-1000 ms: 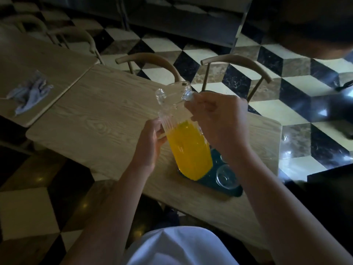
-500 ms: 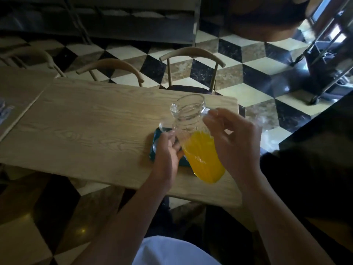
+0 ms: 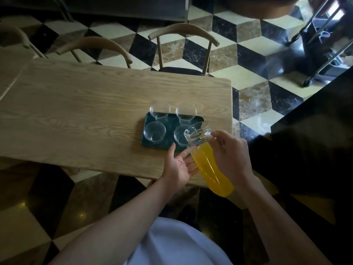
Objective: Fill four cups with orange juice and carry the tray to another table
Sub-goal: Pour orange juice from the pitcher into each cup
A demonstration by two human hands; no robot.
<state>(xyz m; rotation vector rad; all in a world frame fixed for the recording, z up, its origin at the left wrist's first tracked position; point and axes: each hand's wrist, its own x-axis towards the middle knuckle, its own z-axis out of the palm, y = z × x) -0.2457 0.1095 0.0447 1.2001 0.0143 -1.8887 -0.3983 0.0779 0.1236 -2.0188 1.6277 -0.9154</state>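
Note:
A dark green tray (image 3: 169, 144) lies on the wooden table (image 3: 76, 115) near its right end. Several clear empty cups stand on it: far left (image 3: 160, 111), far right (image 3: 185, 113), near left (image 3: 154, 132), and a near right cup (image 3: 180, 137) partly behind the jug's mouth. My right hand (image 3: 229, 155) grips a clear jug (image 3: 208, 161) of orange juice, tilted with its spout toward the near right cup. My left hand (image 3: 179, 165) is palm up with fingers spread, touching the jug's side from below.
Two wooden chairs (image 3: 183, 48) (image 3: 95, 48) stand at the table's far side on a checkered floor. Another table (image 3: 11, 64) adjoins at the left. A dark counter (image 3: 313, 127) and a metal cart (image 3: 324, 41) are at the right.
The jug has come down and tilted toward the near right cup, uncovering the tray and cups. My left hand has let go of the jug's neck and opened beneath it.

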